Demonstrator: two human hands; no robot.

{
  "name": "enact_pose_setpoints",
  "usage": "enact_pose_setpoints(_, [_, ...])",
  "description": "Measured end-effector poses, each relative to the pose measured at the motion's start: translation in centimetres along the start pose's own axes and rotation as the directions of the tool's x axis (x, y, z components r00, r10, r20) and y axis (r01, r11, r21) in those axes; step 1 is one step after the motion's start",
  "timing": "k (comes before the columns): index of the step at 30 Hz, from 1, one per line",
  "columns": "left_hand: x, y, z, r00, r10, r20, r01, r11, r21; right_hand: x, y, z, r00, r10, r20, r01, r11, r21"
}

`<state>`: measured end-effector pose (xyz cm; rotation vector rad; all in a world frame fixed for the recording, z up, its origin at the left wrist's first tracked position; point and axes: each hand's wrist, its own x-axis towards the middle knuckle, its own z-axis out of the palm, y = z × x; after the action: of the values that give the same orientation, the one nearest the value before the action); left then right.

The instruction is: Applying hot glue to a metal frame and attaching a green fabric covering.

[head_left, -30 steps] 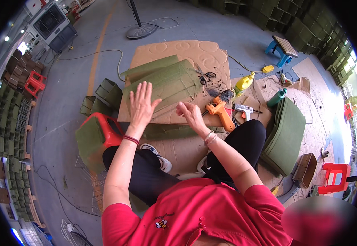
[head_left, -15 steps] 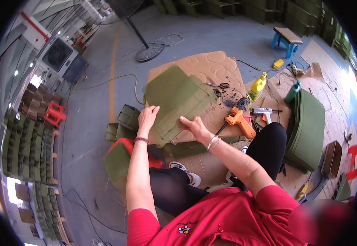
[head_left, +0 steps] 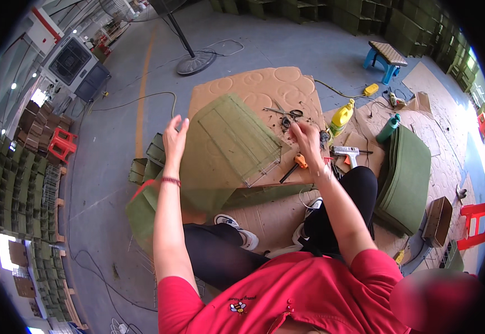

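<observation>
A thin green fabric sheet (head_left: 220,139) lies over a wire frame (head_left: 262,171) on the cardboard-topped work surface in front of me. My left hand (head_left: 175,135) is raised at the sheet's left side, fingers stretched and apart, with nothing seen in it. To the right of the sheet, my right hand (head_left: 307,137) hovers with curled fingers; anything between them is hidden. Under its wrist, an orange glue gun (head_left: 301,161) is mostly covered. Scissors (head_left: 293,113) lie just beyond the right hand, among dark crumbs.
A yellow bottle (head_left: 341,117), a white glue gun (head_left: 348,153) and a teal bottle (head_left: 388,128) stand or lie to the right. Beside my right knee is a stack of green panels (head_left: 406,181). A fan base (head_left: 196,63) and a blue stool (head_left: 386,58) are farther off.
My left hand has come off the green sheet, moving up and left. My right hand has left its near right edge for a place above the orange glue gun. The sheet's lie has changed.
</observation>
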<state>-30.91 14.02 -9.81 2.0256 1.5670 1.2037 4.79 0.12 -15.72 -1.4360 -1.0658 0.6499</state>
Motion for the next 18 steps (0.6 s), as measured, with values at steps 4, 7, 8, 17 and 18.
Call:
enact_pose_setpoints(4, [4.5, -1.5, 4.2, 0.984, -0.08, 0.157, 0.089, 0.995, -0.05, -11.5, 2.7, 0.4, 0.931, 0.272, 0.246, -0.335, 0.902, 0.272])
enact_pose_setpoints(7, [5.1, -2.4, 6.5, 0.944, -0.103, 0.314, 0.132, 0.989, -0.071, -14.4, 1.0, 3.6, 0.879, 0.285, 0.383, -0.421, 0.842, 0.338])
enact_pose_setpoints(8, [5.2, -3.5, 6.5, 0.922, -0.143, 0.36, 0.194, 0.975, -0.109, -14.3, -0.9, 4.9, 0.893, 0.274, 0.358, -0.423, 0.783, 0.457])
enact_pose_setpoints(17, [2.8, -5.3, 2.6, 0.875, -0.291, 0.386, 0.45, 0.783, -0.429, -5.5, -1.3, 6.6, 0.907, 0.235, 0.349, -0.381, 0.811, 0.445])
enact_pose_setpoints(18, [1.6, -3.8, 2.7, 0.855, -0.34, 0.392, 0.506, 0.711, -0.488, -3.2, -0.8, 5.4, 0.912, 0.223, 0.343, -0.363, 0.827, 0.429])
